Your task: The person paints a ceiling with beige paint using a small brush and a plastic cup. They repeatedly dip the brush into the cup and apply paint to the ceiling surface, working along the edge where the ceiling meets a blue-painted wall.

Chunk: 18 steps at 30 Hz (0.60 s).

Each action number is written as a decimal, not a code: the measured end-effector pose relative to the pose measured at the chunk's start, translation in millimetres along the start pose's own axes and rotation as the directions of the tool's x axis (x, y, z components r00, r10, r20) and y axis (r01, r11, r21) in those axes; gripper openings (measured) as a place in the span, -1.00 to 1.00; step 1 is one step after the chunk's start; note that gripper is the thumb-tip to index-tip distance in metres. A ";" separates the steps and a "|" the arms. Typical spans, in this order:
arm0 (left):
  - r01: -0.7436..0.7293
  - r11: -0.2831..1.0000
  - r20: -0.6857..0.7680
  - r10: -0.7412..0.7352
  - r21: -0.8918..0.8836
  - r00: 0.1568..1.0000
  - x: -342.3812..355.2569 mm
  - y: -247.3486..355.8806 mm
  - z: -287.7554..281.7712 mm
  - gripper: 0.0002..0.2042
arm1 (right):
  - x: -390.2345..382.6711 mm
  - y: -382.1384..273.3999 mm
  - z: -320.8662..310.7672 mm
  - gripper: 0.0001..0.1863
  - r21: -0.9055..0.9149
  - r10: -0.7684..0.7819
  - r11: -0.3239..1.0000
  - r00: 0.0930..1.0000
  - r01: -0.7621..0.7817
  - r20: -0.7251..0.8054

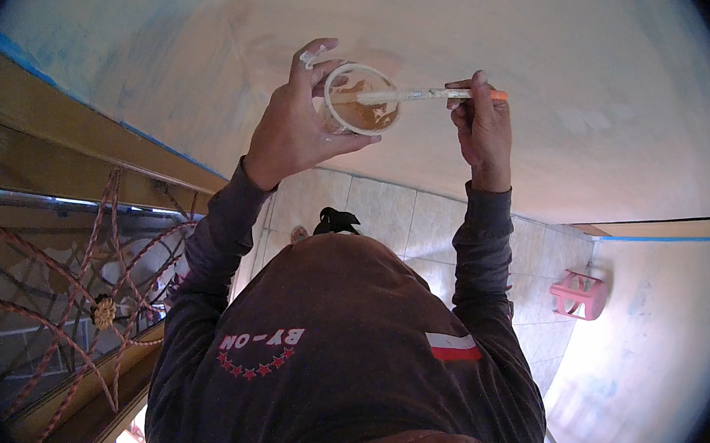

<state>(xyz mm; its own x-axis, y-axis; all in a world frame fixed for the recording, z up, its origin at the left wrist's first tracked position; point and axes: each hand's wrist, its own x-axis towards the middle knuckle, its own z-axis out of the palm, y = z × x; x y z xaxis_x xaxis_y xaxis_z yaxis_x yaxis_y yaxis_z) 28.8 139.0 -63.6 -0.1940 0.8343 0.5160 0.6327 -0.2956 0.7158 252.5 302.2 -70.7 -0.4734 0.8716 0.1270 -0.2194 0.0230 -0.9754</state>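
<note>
My left hand (292, 118) is wrapped round a clear plastic cup (335, 122) with a whitish rim, tilted so that its inside shows. White smears lie inside the cup, and a white smudge marks one of my left fingers. Across the cup's mouth reaches a slim paintbrush (424, 93), its pale, paint-smeared end inside the rim and its orange handle end to the right. My right hand (485, 128) pinches that brush near the orange end, between thumb and fingers. Both hands are raised close to a patchy cream wall (481, 21).
Blue tape (61, 94) edges the wall beside a brown frame on the left. There, a window grille (65, 318) of twisted metal bars stands near my left arm. Pale floor tiles (380, 210) lie below. A red plastic stool (583, 295) stands at the right by another wall.
</note>
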 end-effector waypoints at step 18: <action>0.008 1.000 -0.014 -0.009 -0.017 1.000 18.1 9.4 -0.6 0.14 | -4.1 8.1 5.2 -0.52 0.320 0.098 0.947 0.977 -0.032 -0.191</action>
<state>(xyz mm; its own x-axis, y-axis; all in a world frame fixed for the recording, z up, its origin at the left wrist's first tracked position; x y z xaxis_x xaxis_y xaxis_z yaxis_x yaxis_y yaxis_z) 30.8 151.0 -47.2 -0.2097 0.8305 0.5161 0.6179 -0.2966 0.7282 248.2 296.3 -78.2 -0.3210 0.9471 -0.0058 -0.4653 -0.1630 -0.8700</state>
